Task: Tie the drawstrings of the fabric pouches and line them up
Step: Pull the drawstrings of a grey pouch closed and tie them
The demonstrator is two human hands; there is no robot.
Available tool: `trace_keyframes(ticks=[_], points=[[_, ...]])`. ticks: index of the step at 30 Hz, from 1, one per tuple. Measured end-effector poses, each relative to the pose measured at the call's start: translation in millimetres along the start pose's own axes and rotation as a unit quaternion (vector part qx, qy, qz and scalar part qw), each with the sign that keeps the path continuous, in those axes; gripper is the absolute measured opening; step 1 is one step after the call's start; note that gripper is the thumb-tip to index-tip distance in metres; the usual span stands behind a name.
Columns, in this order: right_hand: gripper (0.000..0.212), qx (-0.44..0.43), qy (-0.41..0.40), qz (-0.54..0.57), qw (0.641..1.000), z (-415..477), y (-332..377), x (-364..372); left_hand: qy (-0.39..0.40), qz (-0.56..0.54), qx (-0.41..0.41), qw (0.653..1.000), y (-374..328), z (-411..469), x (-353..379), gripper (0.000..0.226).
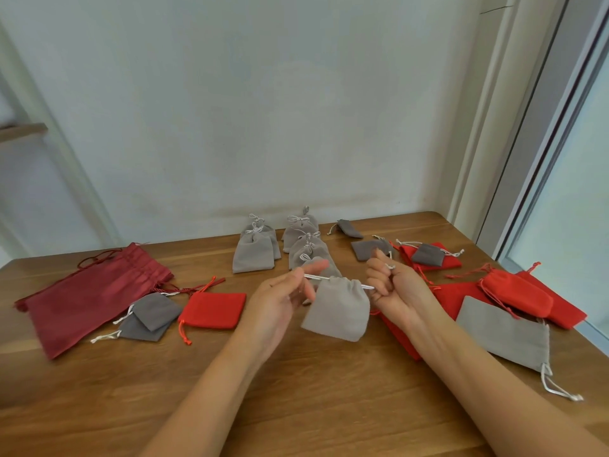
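Observation:
A light grey pouch [337, 310] hangs in the air between my hands, its mouth gathered tight. My left hand [281, 300] pinches the white drawstring on the pouch's left side. On the right side my right hand [393, 285] grips the other drawstring end in curled fingers. The string runs taut between both hands. Behind the pouch, two rows of tied light grey pouches [253, 250] [308, 247] lie lined up toward the wall.
On the wooden table [296, 390], a large dark red bag [89, 295], two dark grey pouches [148, 318] and a red pouch [214, 310] lie left. Red pouches [517, 296], a large grey pouch [504, 334] and dark grey pouches [428, 254] lie right. A window frame stands far right.

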State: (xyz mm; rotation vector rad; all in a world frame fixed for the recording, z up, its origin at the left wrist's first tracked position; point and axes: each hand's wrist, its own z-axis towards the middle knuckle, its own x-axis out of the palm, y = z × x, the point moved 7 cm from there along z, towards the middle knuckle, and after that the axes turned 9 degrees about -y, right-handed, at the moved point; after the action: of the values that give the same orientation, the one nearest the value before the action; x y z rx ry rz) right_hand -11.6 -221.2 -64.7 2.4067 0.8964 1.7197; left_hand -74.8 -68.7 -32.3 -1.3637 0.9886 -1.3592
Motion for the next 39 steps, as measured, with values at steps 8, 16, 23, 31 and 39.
trace_keyframes(ticks=[8, 16, 23, 31, 39], points=[[0.010, -0.033, 0.009, -0.122, 0.992, -12.8, 8.4, 13.6, -0.094, -0.252, -0.064, 0.961, -10.5, 3.8, -16.2, 0.051], [0.043, -0.045, -0.007, -0.193, 0.980, -6.4, 0.9, -5.5, -0.078, -0.140, -0.090, 0.983, 8.3, -1.4, -6.6, 0.044], [0.024, -0.006, 0.032, -0.205, 0.978, 8.2, -13.0, -13.5, -0.055, -0.062, -0.161, 0.983, 28.3, -3.0, -0.2, 0.029], [0.033, -0.034, 0.043, -0.165, 0.985, -3.6, -7.5, -0.7, -0.048, -0.098, -0.172, 0.979, 25.3, -2.1, -0.4, 0.018], [0.037, -0.046, 0.096, -0.197, 0.975, -12.0, -24.1, 14.7, -0.016, 0.074, -0.181, 0.981, 24.9, -2.2, -9.9, 0.019]])
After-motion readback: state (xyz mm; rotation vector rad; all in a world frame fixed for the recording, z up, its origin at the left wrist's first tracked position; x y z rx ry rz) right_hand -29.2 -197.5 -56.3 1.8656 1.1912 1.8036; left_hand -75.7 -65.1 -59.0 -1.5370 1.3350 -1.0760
